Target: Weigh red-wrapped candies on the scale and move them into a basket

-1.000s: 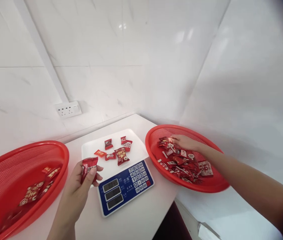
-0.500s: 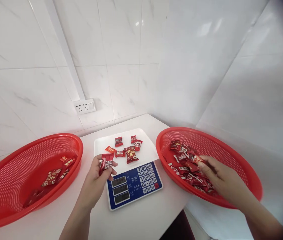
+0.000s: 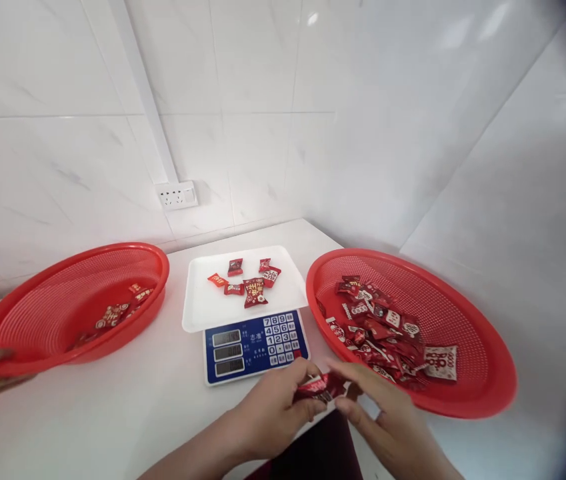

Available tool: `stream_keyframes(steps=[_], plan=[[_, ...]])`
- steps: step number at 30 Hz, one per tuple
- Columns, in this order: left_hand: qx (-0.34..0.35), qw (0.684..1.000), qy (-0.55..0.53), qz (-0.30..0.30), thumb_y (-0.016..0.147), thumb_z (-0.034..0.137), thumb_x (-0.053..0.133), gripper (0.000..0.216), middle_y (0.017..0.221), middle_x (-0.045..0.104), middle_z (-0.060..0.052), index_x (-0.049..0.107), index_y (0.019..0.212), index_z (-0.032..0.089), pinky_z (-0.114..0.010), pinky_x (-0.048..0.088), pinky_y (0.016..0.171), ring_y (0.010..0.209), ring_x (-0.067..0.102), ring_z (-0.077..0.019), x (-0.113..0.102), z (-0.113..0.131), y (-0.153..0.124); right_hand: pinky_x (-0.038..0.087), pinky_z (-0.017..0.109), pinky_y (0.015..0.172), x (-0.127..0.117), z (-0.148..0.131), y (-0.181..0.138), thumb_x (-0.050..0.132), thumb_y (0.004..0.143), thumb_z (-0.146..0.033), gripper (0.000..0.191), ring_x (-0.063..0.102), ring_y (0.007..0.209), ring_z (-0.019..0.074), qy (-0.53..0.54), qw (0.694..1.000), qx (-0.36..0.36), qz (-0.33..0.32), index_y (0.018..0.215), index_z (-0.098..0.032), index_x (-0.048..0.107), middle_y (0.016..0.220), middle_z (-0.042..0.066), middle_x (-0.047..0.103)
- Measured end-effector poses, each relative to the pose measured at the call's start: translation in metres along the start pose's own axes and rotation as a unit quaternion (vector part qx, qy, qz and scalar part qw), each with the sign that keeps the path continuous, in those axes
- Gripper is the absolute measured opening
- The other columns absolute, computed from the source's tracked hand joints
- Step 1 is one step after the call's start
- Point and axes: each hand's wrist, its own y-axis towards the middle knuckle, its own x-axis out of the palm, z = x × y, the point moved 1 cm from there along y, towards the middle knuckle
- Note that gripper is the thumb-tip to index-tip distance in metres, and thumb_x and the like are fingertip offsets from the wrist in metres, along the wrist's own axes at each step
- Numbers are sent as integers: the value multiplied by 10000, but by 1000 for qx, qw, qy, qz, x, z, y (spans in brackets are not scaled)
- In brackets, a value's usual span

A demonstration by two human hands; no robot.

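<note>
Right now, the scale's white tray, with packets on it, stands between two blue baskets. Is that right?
Not quite: the left basket and right basket are red, as the head view shows; the white tray with packets stands between them.

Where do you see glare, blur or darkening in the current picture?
Head view: a small glare spot near the top of the tiled wall, fainter streaks toward the upper right; head view: left hand, right hand and the wrapped candy between them look slightly soft; head view: digits on the scale's top display are hard to read; head view: dark curved band at the right edge.
</note>
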Motion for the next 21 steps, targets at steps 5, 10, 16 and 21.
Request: stream_keyframes(steps=[5,10,16,21], plan=[[-70,997,-15,30,742,353,628,182,752,621,17,618,848,206,-233,375,618,686,519,-141,18,-1,-10,436,254,490,18,3,-7,488,842,-491,303,543,547,160,77,994,39,-72,733,-219,569,616,1,591],[-115,979,-150,73,722,381,664,232,662,582,23,566,751,172,-228,375,587,616,494,-113,22,-10,-29,312,225,445,34,7,0,441,832,-556,413,406,478,121,132,978,36,-156,599,-217,416,516,-44,445],[-122,934,-266,206,761,448,630,317,576,515,47,483,744,167,-218,387,540,519,471,-78,26,-13,-43,348,235,470,55,-4,20,382,860,-584,429,418,498,123,246,949,15,-198,634,-220,410,542,-38,438],[-74,913,-281,286,835,472,536,318,644,591,2,526,828,154,-239,437,576,577,532,-101,21,-8,-52,386,226,477,60,-16,35,343,890,-583,454,444,504,116,320,907,-15,-275,674,-205,472,570,-24,482]])
